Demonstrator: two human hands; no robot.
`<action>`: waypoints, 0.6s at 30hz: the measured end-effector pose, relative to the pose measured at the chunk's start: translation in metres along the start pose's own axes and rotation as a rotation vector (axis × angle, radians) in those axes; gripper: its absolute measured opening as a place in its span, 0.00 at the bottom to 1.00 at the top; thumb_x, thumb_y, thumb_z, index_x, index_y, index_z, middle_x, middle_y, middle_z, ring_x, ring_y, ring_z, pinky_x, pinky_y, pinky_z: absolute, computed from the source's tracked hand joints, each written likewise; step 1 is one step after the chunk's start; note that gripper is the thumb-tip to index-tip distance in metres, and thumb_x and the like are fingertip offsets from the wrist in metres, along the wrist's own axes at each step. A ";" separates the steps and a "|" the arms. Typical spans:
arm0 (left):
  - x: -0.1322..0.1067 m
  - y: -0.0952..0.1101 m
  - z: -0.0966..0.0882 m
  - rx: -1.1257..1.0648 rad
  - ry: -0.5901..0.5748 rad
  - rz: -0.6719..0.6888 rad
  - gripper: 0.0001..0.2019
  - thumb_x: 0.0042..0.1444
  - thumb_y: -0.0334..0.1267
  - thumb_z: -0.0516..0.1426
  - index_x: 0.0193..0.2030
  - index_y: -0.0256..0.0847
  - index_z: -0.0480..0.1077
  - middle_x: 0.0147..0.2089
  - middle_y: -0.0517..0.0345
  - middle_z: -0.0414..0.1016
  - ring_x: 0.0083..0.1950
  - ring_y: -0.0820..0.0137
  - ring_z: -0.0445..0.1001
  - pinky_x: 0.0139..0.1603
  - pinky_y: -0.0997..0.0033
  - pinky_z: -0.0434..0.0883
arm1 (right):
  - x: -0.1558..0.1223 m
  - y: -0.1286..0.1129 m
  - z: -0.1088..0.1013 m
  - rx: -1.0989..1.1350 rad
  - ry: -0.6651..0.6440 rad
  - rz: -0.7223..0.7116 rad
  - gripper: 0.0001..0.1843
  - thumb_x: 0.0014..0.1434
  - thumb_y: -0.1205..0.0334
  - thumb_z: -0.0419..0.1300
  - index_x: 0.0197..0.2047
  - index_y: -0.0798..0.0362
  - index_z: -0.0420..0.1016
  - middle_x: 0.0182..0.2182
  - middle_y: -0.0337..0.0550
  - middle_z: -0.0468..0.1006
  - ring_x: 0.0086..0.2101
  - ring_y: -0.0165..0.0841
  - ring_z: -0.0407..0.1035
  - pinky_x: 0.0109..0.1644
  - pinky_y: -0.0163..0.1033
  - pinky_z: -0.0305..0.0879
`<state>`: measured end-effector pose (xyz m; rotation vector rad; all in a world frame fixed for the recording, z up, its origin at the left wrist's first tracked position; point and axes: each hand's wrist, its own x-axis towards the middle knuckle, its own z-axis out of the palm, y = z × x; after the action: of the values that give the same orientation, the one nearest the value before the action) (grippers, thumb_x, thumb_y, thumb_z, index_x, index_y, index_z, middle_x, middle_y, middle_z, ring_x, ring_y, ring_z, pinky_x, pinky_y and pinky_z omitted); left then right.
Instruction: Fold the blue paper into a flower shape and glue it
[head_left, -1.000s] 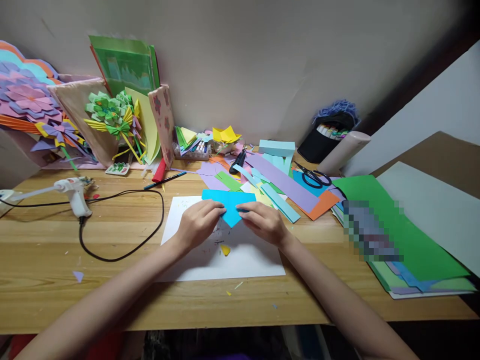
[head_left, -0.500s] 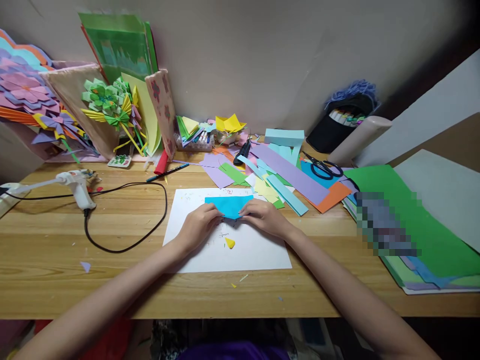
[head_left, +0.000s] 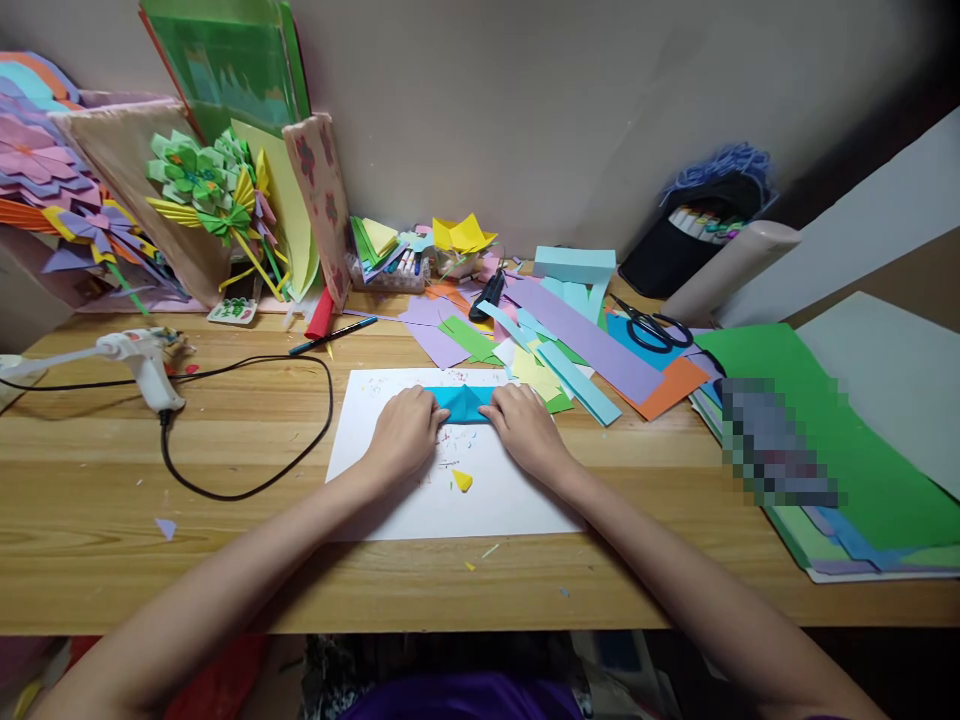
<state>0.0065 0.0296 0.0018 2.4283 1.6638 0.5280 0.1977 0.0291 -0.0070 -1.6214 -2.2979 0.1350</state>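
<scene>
A piece of blue paper (head_left: pixel 465 404), folded into a narrow strip with a small triangular flap at its middle, lies over a white sheet (head_left: pixel 375 515). My left hand (head_left: pixel 409 425) grips its left end, fingers curled and thumb along the near edge. On the right end, my right hand (head_left: pixel 523 425) is closed in the same way. Both ends of the strip are hidden under the fingers. Just nearer to me on the white sheet sits a small yellow paper piece (head_left: pixel 462 481), among tiny coloured scraps.
A white glue gun (head_left: pixel 146 368) with a looping black cable (head_left: pixel 330 400) stands at the left. Paper offcuts (head_left: pixel 585 330) and black scissors (head_left: pixel 652 330) lie behind my hands. A stack of coloured paper (head_left: pixel 825 430) is at the right. Paper flowers (head_left: pixel 199 180) stand back left.
The blue paper has gone from a wider shape with a point towards me to a narrow strip with the triangle facing up. Both hands have turned over its near edge.
</scene>
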 end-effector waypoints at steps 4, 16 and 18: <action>0.003 -0.003 -0.003 0.035 -0.039 -0.039 0.19 0.59 0.49 0.48 0.25 0.38 0.67 0.27 0.48 0.69 0.30 0.61 0.68 0.30 0.64 0.61 | 0.001 -0.001 0.002 -0.157 -0.007 -0.013 0.13 0.63 0.55 0.49 0.32 0.53 0.67 0.31 0.47 0.70 0.34 0.39 0.61 0.37 0.42 0.54; 0.026 0.010 -0.016 0.246 -0.278 -0.117 0.17 0.54 0.46 0.53 0.21 0.37 0.72 0.25 0.43 0.74 0.32 0.55 0.73 0.29 0.63 0.66 | 0.016 -0.003 -0.009 -0.196 -0.180 -0.017 0.16 0.63 0.57 0.49 0.34 0.58 0.71 0.31 0.54 0.74 0.36 0.44 0.65 0.37 0.44 0.58; 0.030 0.009 -0.015 0.246 -0.311 -0.129 0.18 0.53 0.48 0.53 0.21 0.37 0.72 0.25 0.43 0.74 0.33 0.56 0.73 0.31 0.63 0.66 | 0.018 -0.003 -0.011 -0.179 -0.216 0.004 0.16 0.63 0.57 0.48 0.33 0.57 0.72 0.31 0.53 0.74 0.35 0.43 0.66 0.36 0.44 0.58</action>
<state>0.0185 0.0532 0.0251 2.3838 1.8161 -0.0766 0.1929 0.0436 0.0075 -1.7754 -2.5329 0.1132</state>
